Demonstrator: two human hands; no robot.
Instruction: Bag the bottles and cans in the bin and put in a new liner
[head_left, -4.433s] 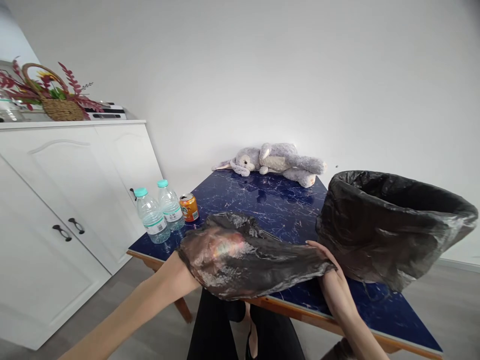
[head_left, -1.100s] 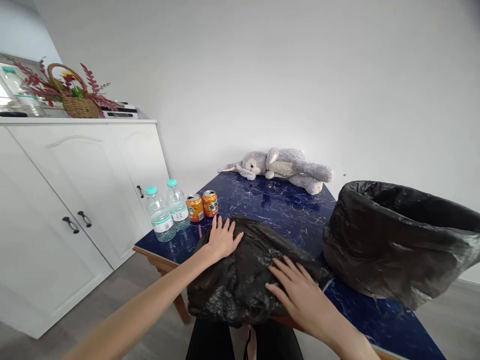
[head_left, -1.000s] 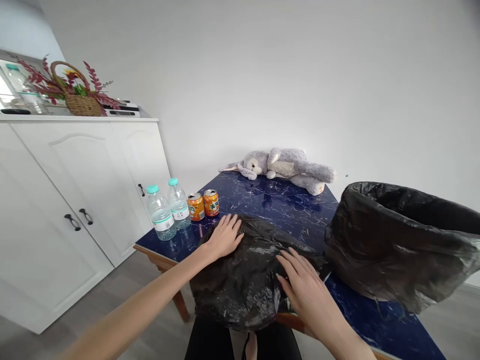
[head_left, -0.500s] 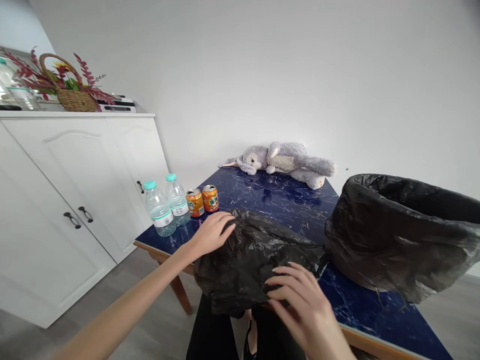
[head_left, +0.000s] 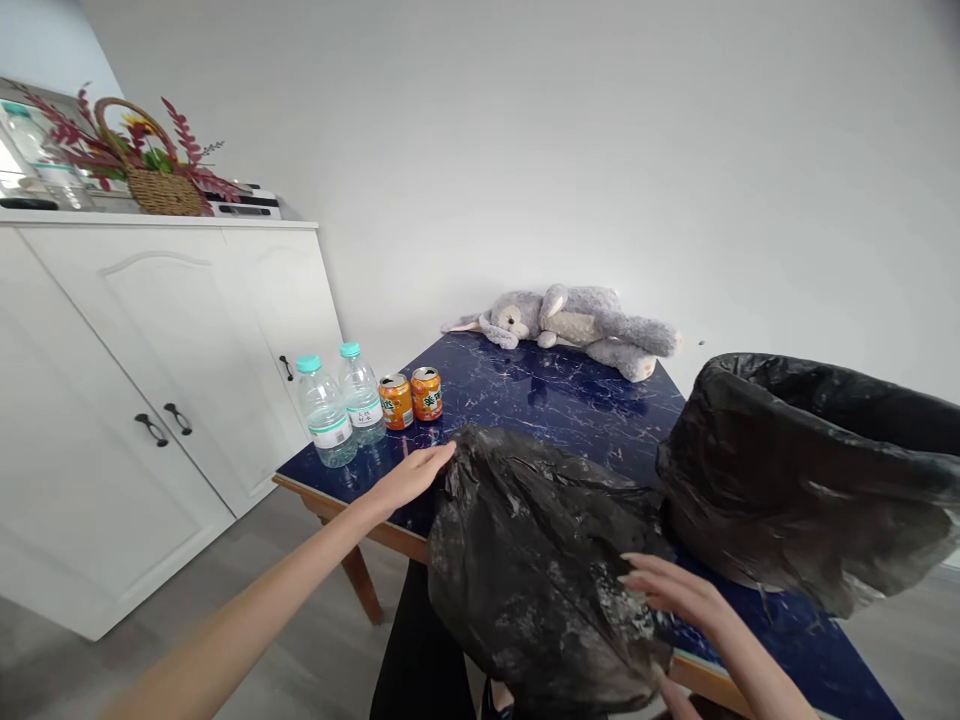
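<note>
A black plastic bag [head_left: 547, 560] is spread over the near edge of the blue table and hangs down in front of it. My left hand [head_left: 416, 475] pinches the bag's upper left corner, where the plastic is gathered into creases. My right hand [head_left: 682, 600] is over the bag's right side, fingers stretched out and thumb well apart from them. Beside it on the right stands a bin [head_left: 810, 500] lined with another black bag, its rim folded over.
Two clear bottles with teal caps [head_left: 326, 420] and two orange cans [head_left: 411, 397] stand at the blue marbled table's [head_left: 517, 385] left edge. A grey plush rabbit [head_left: 570, 320] lies at the back. The white cabinet [head_left: 172, 330] at left carries a flower basket [head_left: 165, 190].
The bag has been spread wider and hangs lower. My right hand has moved right and down, its fingers straighter. My left hand has closed on the bag's corner. The view shifted slightly.
</note>
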